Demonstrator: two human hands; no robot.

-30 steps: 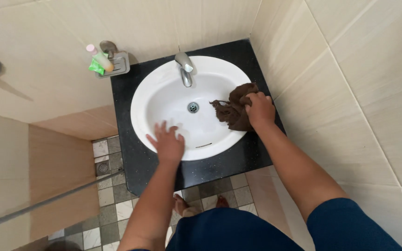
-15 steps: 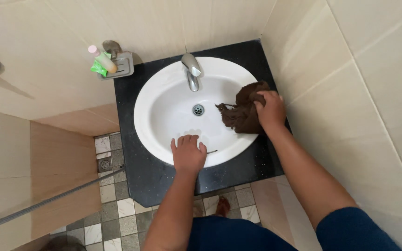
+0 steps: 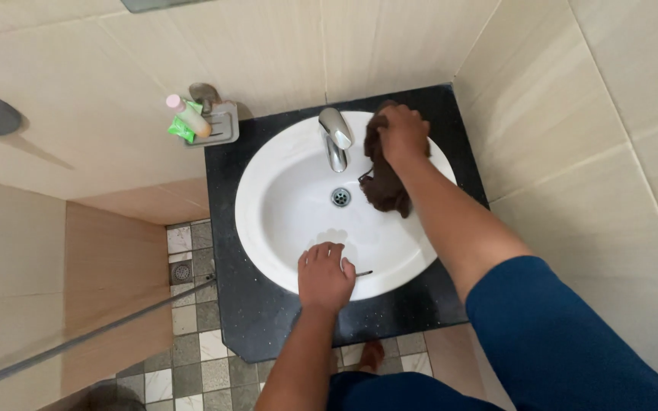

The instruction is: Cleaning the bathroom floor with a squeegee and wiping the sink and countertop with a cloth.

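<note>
Brown cloth (image 3: 384, 179) (gripped) beside faucet (image 3: 335, 137)

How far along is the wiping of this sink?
Done: hard to tell; the white basin looks clean where visible. In hand: the right hand presses a brown cloth beside the faucet; the left hand rests on the front rim. Left: black counter not touched by the cloth.
</note>
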